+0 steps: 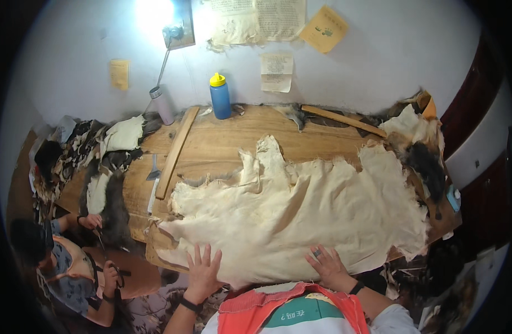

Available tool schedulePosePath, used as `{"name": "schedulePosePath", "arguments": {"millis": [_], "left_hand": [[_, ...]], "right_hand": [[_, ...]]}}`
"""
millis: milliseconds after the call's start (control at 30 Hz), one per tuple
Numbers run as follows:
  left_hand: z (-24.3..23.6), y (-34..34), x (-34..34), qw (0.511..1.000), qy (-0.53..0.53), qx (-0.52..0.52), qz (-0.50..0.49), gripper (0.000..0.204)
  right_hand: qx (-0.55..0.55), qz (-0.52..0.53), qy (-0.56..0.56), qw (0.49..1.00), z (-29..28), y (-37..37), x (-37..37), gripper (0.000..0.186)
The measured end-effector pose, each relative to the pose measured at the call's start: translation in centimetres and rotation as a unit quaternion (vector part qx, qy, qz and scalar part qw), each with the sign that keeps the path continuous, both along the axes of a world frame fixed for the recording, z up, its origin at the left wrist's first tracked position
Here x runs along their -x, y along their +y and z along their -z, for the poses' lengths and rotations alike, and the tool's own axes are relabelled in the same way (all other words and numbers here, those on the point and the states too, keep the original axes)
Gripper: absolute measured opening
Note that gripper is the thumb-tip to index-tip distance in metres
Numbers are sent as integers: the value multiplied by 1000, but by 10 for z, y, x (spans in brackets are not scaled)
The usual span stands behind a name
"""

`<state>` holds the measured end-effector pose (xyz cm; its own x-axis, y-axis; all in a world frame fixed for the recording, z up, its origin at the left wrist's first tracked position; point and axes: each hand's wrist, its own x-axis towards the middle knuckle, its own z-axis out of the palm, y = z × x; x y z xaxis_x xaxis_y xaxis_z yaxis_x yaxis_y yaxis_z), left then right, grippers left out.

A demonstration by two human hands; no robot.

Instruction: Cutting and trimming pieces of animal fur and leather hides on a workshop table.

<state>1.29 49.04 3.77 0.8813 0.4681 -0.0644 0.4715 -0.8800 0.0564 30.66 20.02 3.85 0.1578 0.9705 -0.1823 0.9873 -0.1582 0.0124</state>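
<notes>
A large cream-coloured hide (300, 217) lies spread across the wooden table (233, 142), its ragged edges and folds showing. My left hand (204, 270) rests flat on its near edge, fingers spread. Farther right, my right hand (329, 267) also lies on the near edge with its fingers apart and a ring on one finger. Neither hand grips anything. A dark wristband circles each of my wrists. Dark fur shows at the far right of the table, beside the hide.
Two wooden slats (178, 153) (345, 120) lie on the table. Near the wall stand a blue bottle (220, 100) with a yellow lid and a pink flask (162, 106). Fur pieces (72, 147) pile up at left. A co-worker (72, 267) sits at lower left with a scissor-like tool.
</notes>
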Motion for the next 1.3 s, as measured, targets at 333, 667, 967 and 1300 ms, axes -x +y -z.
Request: {"name": "schedulePosePath", "arguments": {"millis": [333,667,967,1300], "left_hand": [[5,50,-18,991,-43,129,-15,88],[21,50,-22,990,69,87,-85,101],[8,55,-51,991,44,55,-110,96],[4,62,-6,987,-47,111,-103,86]], "right_hand": [[13,-154,163,974,6,121,-24,79],[-52,388,94,915,55,158,-291,80],[-173,509,150,830,27,145,-308,76],[-224,531,-17,817,54,195,-300,46]]}}
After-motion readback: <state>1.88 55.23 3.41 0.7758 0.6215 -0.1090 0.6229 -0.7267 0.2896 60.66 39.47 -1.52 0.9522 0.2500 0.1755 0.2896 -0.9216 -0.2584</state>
